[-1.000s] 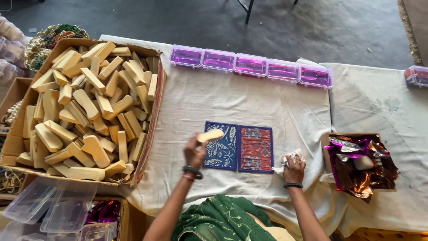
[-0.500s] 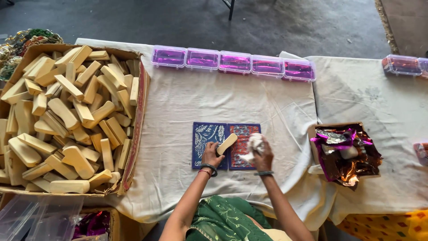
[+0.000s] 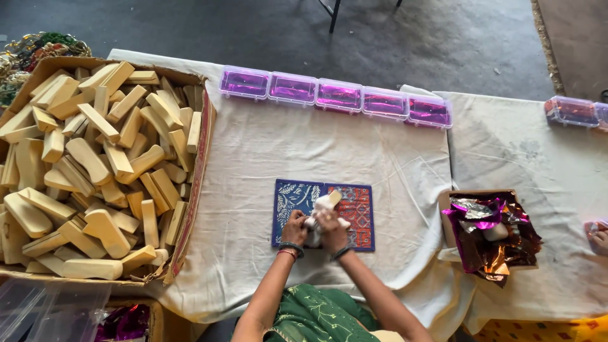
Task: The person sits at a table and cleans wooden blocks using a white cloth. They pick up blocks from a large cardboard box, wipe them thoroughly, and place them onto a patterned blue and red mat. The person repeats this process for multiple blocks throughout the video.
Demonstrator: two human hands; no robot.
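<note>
A pale wooden block (image 3: 329, 200) is held over a blue and red patterned mat (image 3: 358, 212) on the cloth-covered table. My left hand (image 3: 295, 226) grips the block's lower end. My right hand (image 3: 330, 223) presses a white cloth (image 3: 313, 228) against the block. Both hands meet at the middle of the mat, and the block's tip sticks out above them. To the left stands a big cardboard box (image 3: 196, 158) heaped with many similar wooden blocks (image 3: 88, 158).
A row of several clear boxes with purple foil (image 3: 335, 95) lines the far table edge, and another such box (image 3: 573, 111) sits far right. A small box of crumpled foil (image 3: 491, 231) stands to the right. Another person's hand (image 3: 598, 237) shows at the right edge. Clear plastic tubs (image 3: 44, 310) sit lower left.
My left hand carried a wooden block from beside the big box to the mat. My right hand brought the white cloth over from the right, and both hands now meet on the block.
</note>
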